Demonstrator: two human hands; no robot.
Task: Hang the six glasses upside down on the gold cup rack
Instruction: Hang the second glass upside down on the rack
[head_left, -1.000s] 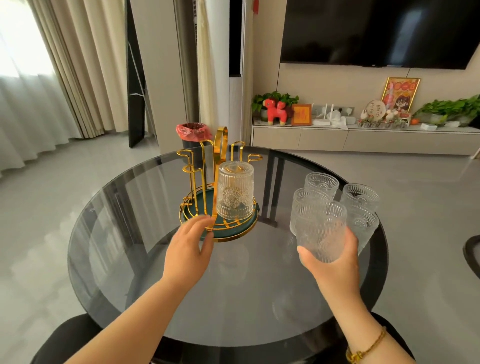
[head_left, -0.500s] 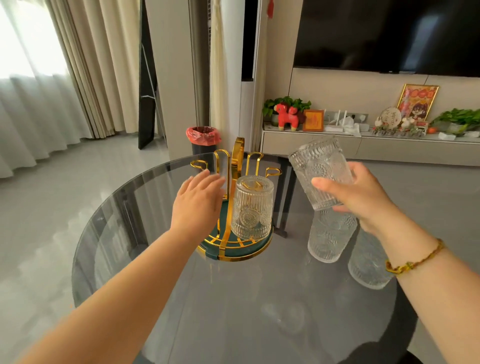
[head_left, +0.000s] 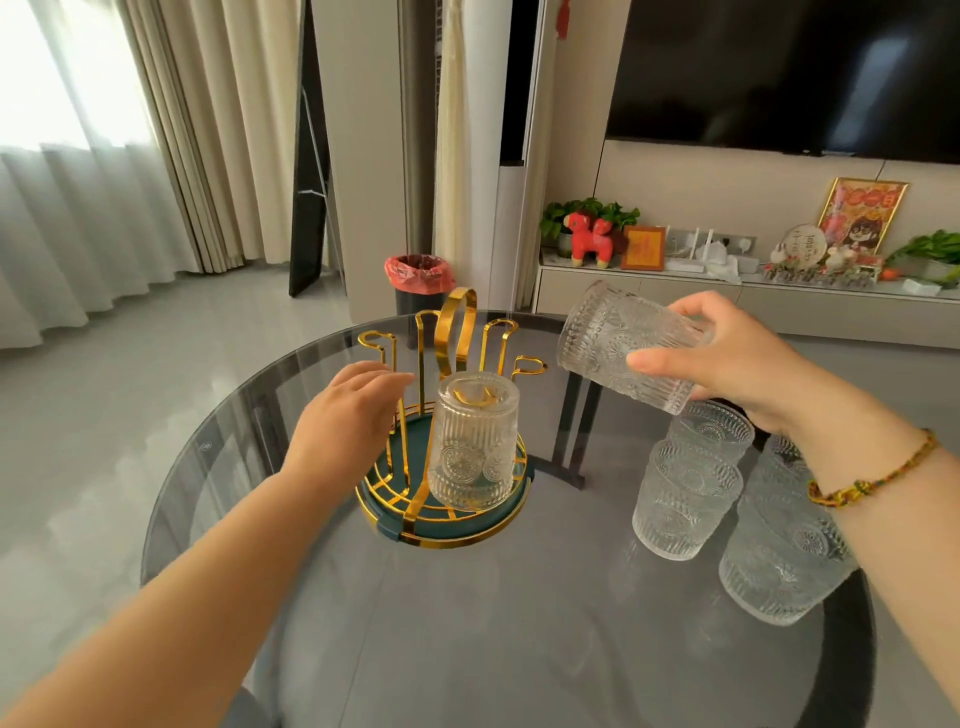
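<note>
**Ana:** Head view first: where does the second glass stand?

**Ben:** It is in the right hand (head_left: 727, 364). That grip is wrapped around the held glass (head_left: 623, 348), thumb on the near side, fingers over the far side. The glass is tipped on its side in the air, mouth turned left toward the gold cup rack (head_left: 447, 457).

**Ana:** And the other hand?

**Ben:** The left hand (head_left: 343, 415) is spread loosely and holds nothing. It sits at the rack's left side, against or just in front of a prong; I cannot tell whether it touches.

**Ana:** What is already hung?

**Ben:** One hung glass (head_left: 472, 441), upside down on the near prong, below and left of the right grip. The free prong (head_left: 527, 364) lies just left of the held glass's mouth. Below the right grip, the remaining glasses (head_left: 685, 499) stand upright on the desk (head_left: 467, 623), partly hidden by the wrist.

**Ana:** So the step is?

**Ben:** I judge it to be glass two of six, mid-flip. The next move calls for finishing the turn until the mouth faces down, then lowering it over a free prong without knocking the hung glass, while the left hand steadies the rack.
</note>
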